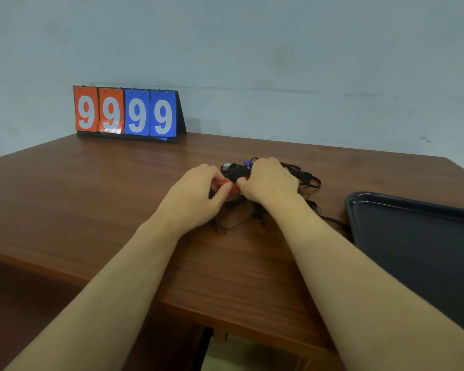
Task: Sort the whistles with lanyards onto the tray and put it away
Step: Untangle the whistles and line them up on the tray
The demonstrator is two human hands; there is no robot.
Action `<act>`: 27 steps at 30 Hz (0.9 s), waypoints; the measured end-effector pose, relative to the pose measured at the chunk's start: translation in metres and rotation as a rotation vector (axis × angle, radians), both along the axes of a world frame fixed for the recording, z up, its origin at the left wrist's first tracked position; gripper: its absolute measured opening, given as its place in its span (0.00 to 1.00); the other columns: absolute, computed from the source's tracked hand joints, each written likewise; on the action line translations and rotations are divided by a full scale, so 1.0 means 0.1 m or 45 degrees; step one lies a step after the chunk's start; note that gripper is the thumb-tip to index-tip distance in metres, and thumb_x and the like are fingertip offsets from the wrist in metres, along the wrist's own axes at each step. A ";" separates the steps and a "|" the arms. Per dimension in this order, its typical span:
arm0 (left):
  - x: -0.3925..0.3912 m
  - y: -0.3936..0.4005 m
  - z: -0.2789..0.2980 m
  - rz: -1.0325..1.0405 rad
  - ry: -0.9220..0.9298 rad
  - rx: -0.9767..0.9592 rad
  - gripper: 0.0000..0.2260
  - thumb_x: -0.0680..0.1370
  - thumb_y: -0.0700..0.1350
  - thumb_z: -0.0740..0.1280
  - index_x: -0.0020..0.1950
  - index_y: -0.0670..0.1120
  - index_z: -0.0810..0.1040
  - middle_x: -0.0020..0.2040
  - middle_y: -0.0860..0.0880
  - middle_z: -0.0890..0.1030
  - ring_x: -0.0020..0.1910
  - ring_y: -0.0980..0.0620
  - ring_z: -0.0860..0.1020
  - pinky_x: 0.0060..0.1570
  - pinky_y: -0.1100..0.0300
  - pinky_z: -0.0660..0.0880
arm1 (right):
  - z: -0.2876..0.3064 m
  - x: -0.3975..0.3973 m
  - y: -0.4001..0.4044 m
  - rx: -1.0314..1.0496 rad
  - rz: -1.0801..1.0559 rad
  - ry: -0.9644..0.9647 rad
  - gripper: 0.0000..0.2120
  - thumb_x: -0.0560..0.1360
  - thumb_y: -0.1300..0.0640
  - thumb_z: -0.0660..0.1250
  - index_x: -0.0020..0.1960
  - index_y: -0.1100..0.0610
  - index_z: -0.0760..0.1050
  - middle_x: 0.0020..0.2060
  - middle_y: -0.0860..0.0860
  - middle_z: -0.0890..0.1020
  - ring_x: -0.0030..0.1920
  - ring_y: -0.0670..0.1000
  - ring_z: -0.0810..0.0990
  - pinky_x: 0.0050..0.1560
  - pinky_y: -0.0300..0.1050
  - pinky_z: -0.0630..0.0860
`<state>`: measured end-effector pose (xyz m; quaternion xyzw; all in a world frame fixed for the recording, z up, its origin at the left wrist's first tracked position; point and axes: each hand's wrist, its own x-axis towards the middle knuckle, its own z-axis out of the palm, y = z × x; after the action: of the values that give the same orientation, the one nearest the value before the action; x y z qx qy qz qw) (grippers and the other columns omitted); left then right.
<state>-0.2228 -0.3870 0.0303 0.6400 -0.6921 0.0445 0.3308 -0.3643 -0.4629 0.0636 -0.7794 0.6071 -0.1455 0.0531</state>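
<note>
A tangle of whistles with black lanyards lies on the wooden table at its middle. My left hand pinches a red whistle at the near side of the pile. My right hand rests on the pile and touches the same red whistle from the right; what its fingers grip is hidden. A white whistle and a blue one peek out behind my hands. The dark tray sits to the right with nothing visible on it.
A flip scoreboard showing 9 9 9 9 stands against the wall at the back left. The table's front edge runs diagonally below my forearms, with a lower shelf at the left. One lanyard strand trails toward the tray's left rim.
</note>
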 end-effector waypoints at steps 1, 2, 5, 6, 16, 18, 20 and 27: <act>0.00 0.00 0.01 -0.002 0.020 -0.013 0.08 0.81 0.55 0.64 0.55 0.53 0.77 0.47 0.57 0.76 0.46 0.59 0.75 0.45 0.63 0.73 | 0.02 -0.02 -0.03 0.028 0.006 -0.002 0.22 0.76 0.40 0.66 0.61 0.55 0.74 0.58 0.55 0.75 0.53 0.59 0.79 0.54 0.58 0.80; -0.01 0.00 0.01 -0.004 0.046 -0.009 0.08 0.82 0.54 0.63 0.56 0.53 0.77 0.47 0.57 0.76 0.46 0.59 0.75 0.45 0.64 0.72 | 0.04 -0.03 -0.05 0.061 0.013 -0.008 0.22 0.75 0.39 0.66 0.59 0.55 0.74 0.57 0.55 0.76 0.53 0.60 0.79 0.54 0.58 0.80; -0.03 0.00 0.03 -0.012 0.131 0.058 0.07 0.84 0.51 0.62 0.59 0.52 0.75 0.48 0.57 0.77 0.47 0.58 0.76 0.46 0.63 0.73 | 0.07 -0.05 -0.10 0.172 0.043 -0.105 0.21 0.75 0.39 0.66 0.55 0.56 0.75 0.49 0.54 0.79 0.48 0.57 0.80 0.52 0.55 0.81; -0.03 0.00 0.04 -0.012 0.158 0.069 0.07 0.84 0.50 0.61 0.59 0.51 0.74 0.48 0.56 0.77 0.47 0.57 0.76 0.46 0.63 0.72 | 0.07 -0.06 -0.11 0.198 0.050 -0.155 0.21 0.75 0.39 0.66 0.55 0.56 0.76 0.46 0.54 0.79 0.46 0.56 0.80 0.50 0.53 0.81; -0.08 0.10 0.12 -0.091 0.322 0.055 0.06 0.85 0.49 0.59 0.62 0.52 0.70 0.46 0.58 0.77 0.43 0.59 0.77 0.37 0.71 0.68 | 0.21 -0.24 0.00 0.368 0.110 -0.552 0.19 0.78 0.41 0.63 0.49 0.58 0.72 0.40 0.52 0.75 0.41 0.51 0.75 0.49 0.49 0.75; -0.10 0.12 0.13 -0.098 0.352 0.054 0.07 0.85 0.50 0.58 0.62 0.52 0.70 0.45 0.57 0.78 0.42 0.59 0.78 0.37 0.71 0.69 | 0.22 -0.24 0.00 0.371 0.110 -0.571 0.19 0.78 0.40 0.62 0.47 0.57 0.73 0.40 0.52 0.76 0.42 0.52 0.75 0.52 0.51 0.77; -0.10 0.13 0.13 -0.103 0.364 0.023 0.07 0.86 0.51 0.57 0.61 0.52 0.70 0.44 0.57 0.78 0.41 0.61 0.78 0.37 0.73 0.69 | 0.21 -0.23 0.00 0.376 0.104 -0.601 0.18 0.78 0.40 0.61 0.47 0.57 0.73 0.40 0.52 0.76 0.43 0.52 0.75 0.54 0.52 0.78; -0.08 0.12 0.11 -0.127 0.335 -0.019 0.05 0.85 0.48 0.60 0.60 0.51 0.71 0.46 0.55 0.80 0.44 0.62 0.79 0.40 0.73 0.74 | 0.15 -0.24 -0.04 0.304 0.077 -0.617 0.18 0.82 0.43 0.58 0.44 0.57 0.72 0.39 0.52 0.75 0.39 0.50 0.74 0.55 0.52 0.77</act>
<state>-0.2307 -0.3746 0.0412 0.6028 -0.6733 -0.0512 0.4251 -0.3880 -0.4672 0.0788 -0.7279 0.5659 -0.2535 0.2928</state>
